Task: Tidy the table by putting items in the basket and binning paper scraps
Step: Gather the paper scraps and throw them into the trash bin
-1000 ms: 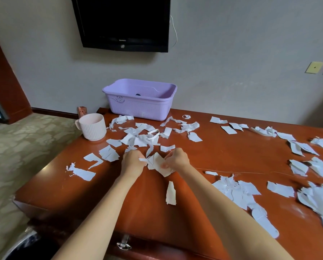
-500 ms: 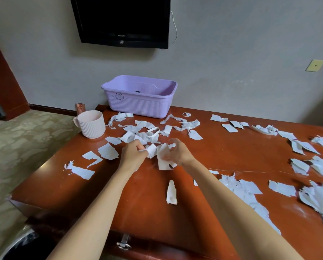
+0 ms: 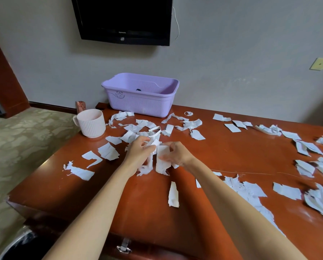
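Together over the table (image 3: 231,156), both hands grip torn paper.
Left hand (image 3: 138,152) clutches a crumpled strip (image 3: 147,166); right hand (image 3: 177,153) pinches a flat scrap (image 3: 161,162). More scraps litter the tabletop. The purple basket (image 3: 140,102) sits at the far edge, its emblem unreadable; the wall television (image 3: 123,17) reads "Skyworth".

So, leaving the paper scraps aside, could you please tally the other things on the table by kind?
Purple basket: 1
Pale ribbed mug: 1
Small reddish-brown box behind the mug: 1
Total: 3
A dark item lies inside the basket, too hidden to identify. Both hands, left hand and right hand, hold paper scraps.
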Tool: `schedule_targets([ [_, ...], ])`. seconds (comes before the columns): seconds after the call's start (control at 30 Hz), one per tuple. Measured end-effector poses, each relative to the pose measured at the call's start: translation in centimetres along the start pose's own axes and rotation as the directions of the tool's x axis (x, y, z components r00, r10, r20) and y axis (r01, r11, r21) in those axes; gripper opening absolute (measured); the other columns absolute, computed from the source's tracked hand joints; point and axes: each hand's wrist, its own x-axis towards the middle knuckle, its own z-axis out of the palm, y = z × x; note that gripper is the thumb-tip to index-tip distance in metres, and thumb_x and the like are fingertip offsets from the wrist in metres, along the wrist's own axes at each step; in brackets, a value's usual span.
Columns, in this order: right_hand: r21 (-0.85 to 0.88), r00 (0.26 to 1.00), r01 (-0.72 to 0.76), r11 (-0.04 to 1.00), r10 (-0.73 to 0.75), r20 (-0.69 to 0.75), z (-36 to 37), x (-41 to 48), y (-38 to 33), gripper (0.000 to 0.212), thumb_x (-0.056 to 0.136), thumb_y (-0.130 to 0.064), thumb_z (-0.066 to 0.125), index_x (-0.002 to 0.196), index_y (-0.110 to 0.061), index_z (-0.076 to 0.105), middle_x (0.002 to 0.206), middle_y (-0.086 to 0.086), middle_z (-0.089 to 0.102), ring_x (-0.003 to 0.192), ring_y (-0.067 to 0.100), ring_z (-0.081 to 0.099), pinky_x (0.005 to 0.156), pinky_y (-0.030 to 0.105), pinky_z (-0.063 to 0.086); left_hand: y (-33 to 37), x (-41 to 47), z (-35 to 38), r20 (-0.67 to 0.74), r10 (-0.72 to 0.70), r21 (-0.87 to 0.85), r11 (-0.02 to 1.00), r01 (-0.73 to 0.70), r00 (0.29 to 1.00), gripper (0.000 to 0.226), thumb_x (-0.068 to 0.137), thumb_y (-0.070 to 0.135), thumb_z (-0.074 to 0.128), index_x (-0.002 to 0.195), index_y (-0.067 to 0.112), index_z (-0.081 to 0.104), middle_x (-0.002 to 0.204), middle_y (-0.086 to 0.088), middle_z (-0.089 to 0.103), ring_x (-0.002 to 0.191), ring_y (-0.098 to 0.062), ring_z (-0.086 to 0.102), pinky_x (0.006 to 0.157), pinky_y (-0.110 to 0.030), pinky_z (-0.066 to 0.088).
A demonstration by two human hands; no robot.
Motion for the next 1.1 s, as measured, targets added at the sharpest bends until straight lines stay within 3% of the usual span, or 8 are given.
schedule_targets([
  [0.2,-0.023,0.997,-0.045,0.999,0.043,-0.061,-0.7,-0.4,-0.1,0.055,0.087,-0.006,0.063,0.137,-0.004,0.043,0.139,0.013,0.050,0.127,0.029,0.049,0.103,0.035,0.044,0.5,0.1,0.8,-0.039,-0.024,0.112,0.993,0.029,0.999,0.045,0.094,0.011,0.050,0.139,0.010,0.043,0.144,-0.008,0.045,0.128,-0.023,0.047,0.082,-0.025,0.041],
  [0.33,0.025,0.982,-0.063,0.998,0.066,-0.176,-0.9,-0.9,-0.6,0.057,0.090,-0.003,0.057,0.142,-0.003,0.035,0.143,0.014,0.044,0.125,0.032,0.051,0.096,0.034,0.049,0.4,-0.1,0.2,-0.155,-0.013,0.124,0.992,0.033,0.988,0.041,0.096,0.008,0.047,0.137,0.006,0.043,0.144,-0.011,0.044,0.132,-0.026,0.044,0.098,-0.031,0.043],
  [0.53,0.170,0.984,-0.017,0.985,0.047,-0.173,1.4,-2.3,-4.2,0.048,0.092,-0.004,0.052,0.139,-0.002,0.039,0.129,0.018,0.054,0.096,0.033,0.066,0.060,0.027,0.056,0.0,-1.6,-3.9,-0.376,-0.029,-0.013,1.000,0.026,0.926,0.033,0.095,0.005,0.046,0.128,0.001,0.046,0.132,-0.017,0.051,0.125,-0.030,0.048,0.097,-0.034,0.043],
  [0.63,0.232,0.994,0.019,0.973,0.007,-0.110,4.2,-2.5,-6.9,0.047,0.093,-0.003,0.048,0.139,0.001,0.036,0.108,0.019,0.061,0.055,0.018,0.062,0.044,0.018,0.051,-1.0,-2.6,-7.1,-0.444,-0.032,-0.041,0.999,0.015,0.896,0.033,0.093,0.002,0.048,0.125,-0.003,0.047,0.131,-0.020,0.052,0.122,-0.033,0.049,0.100,-0.040,0.044],
  [0.73,0.263,0.998,0.036,0.964,-0.022,-0.055,8.2,-2.6,-9.7,0.049,0.092,0.000,0.047,0.140,-0.001,0.034,0.120,0.019,0.058,0.036,0.009,0.057,0.037,0.015,0.049,-2.6,-3.7,-11.0,-0.512,-0.043,-0.052,0.998,0.019,0.858,0.031,0.090,0.001,0.049,0.121,-0.003,0.051,0.125,-0.019,0.056,0.114,-0.032,0.054,0.092,-0.037,0.047],
  [0.83,0.267,0.997,0.063,0.962,-0.072,0.022,13.1,-2.8,-12.9,0.044,0.093,-0.001,0.043,0.137,0.000,0.037,0.109,0.011,0.051,0.059,0.018,0.064,0.049,0.020,0.053,-4.9,-4.9,-15.8,-0.593,-0.092,-0.085,0.995,0.052,0.800,0.029,0.091,0.001,0.047,0.119,-0.004,0.050,0.121,-0.019,0.056,0.112,-0.033,0.054,0.087,-0.035,0.046],
  [0.97,0.202,0.992,0.057,0.978,-0.079,0.101,21.0,-2.2,-16.3,0.047,0.093,-0.004,0.041,0.139,-0.004,0.037,0.135,0.017,0.049,0.111,0.035,0.061,0.079,0.036,0.057,-9.8,-6.3,-22.5,-0.694,-0.189,-0.140,0.982,0.127,0.694,0.024,0.089,0.001,0.047,0.112,-0.007,0.052,0.115,-0.023,0.057,0.108,-0.037,0.055,0.086,-0.041,0.047],
  [1.1,0.181,0.967,0.096,0.979,-0.135,0.215,28.7,-1.7,-18.7,0.039,0.090,-0.003,0.038,0.127,-0.002,0.050,0.117,0.009,0.059,0.109,0.031,0.060,0.085,0.035,0.055,-14.8,-7.5,-27.7,-0.756,-0.306,-0.234,0.952,0.198,0.579,0.026,0.086,0.002,0.046,0.109,-0.006,0.054,0.110,-0.023,0.060,0.102,-0.037,0.058,0.081,-0.042,0.049],
])
